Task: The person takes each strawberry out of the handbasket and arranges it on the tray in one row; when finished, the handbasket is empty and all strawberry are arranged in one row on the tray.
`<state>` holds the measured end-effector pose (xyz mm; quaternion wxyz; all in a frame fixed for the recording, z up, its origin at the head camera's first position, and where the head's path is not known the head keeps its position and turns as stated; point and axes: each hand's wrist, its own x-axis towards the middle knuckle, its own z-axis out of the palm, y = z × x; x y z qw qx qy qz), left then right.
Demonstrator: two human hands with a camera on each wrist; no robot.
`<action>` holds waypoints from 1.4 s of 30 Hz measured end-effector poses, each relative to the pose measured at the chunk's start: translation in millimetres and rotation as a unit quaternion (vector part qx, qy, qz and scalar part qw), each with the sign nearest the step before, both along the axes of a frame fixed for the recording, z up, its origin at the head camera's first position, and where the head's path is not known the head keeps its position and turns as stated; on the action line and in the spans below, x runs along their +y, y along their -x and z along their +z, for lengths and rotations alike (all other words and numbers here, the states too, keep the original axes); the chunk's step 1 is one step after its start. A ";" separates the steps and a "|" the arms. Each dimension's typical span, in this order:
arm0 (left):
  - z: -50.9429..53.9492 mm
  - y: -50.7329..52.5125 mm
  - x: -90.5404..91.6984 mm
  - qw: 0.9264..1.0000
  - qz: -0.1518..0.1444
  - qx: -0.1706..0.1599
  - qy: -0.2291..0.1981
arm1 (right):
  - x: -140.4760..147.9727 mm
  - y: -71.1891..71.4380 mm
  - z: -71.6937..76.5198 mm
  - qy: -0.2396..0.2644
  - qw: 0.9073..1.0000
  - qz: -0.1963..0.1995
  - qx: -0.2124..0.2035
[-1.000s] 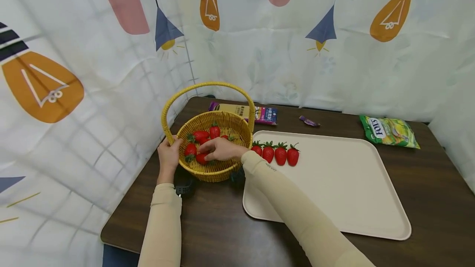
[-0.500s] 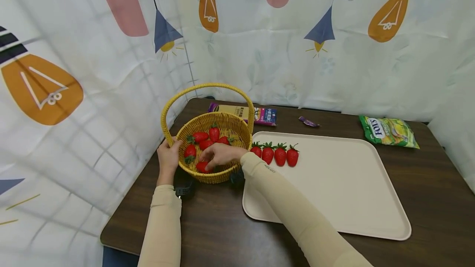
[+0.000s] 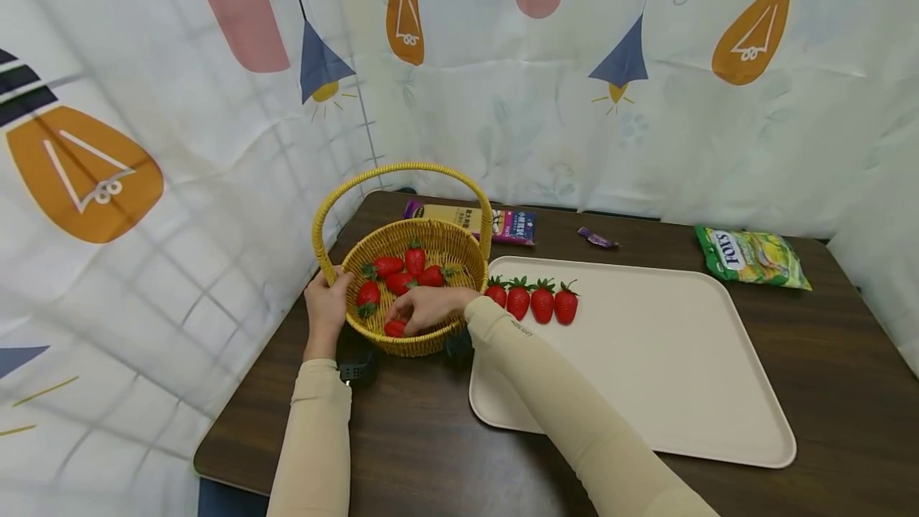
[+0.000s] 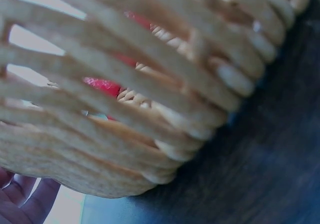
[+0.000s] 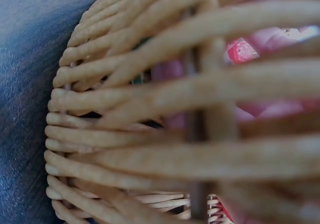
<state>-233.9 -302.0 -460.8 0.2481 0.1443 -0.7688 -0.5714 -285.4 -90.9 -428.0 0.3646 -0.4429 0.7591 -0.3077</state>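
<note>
A yellow wicker basket [image 3: 459, 250] with a tall hoop handle stands at the table's left, several red strawberries [image 3: 415, 259] lying inside. My left hand [image 3: 326, 309] grips its left rim near the handle's foot. Reaching over the near right rim, my right hand [image 3: 429, 309] has its fingers curled round a strawberry [image 3: 394, 329] low at the near side; the hand partly covers it. In the left wrist view the basket wall [image 4: 100, 149] fills most of the picture, with left fingers [image 4: 37, 204] at the corner. Basket weave [image 5: 150, 99] hides most of the right hand in the right wrist view.
Right of the basket lies a beige tray [image 3: 668, 357], a row of several strawberries [image 3: 542, 303] at its upper left corner. Behind are a purple and gold packet [image 3: 513, 226], a small purple wrapper [image 3: 597, 238] and a green FOX'S bag [image 3: 754, 256]. Printed curtains enclose the table.
My right hand has shifted slightly towards me within the basket, the strawberry moving with it towards the near wall. Strawberries behind it show more. My left hand stays on the rim.
</note>
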 end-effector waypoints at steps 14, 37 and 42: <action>-1.1 -0.9 -1.0 1.000 -0.006 -0.008 0.014 | -1.2 0.2 -2.3 0.049 0.999 -0.024 0.001; 0.0 1.1 -1.3 1.000 -0.009 -0.005 0.010 | -1.0 2.7 -0.1 0.108 0.991 -0.080 -0.005; 0.3 0.2 -1.5 1.000 -0.019 -0.011 0.011 | -1.6 2.7 -0.3 0.113 0.989 -0.098 0.005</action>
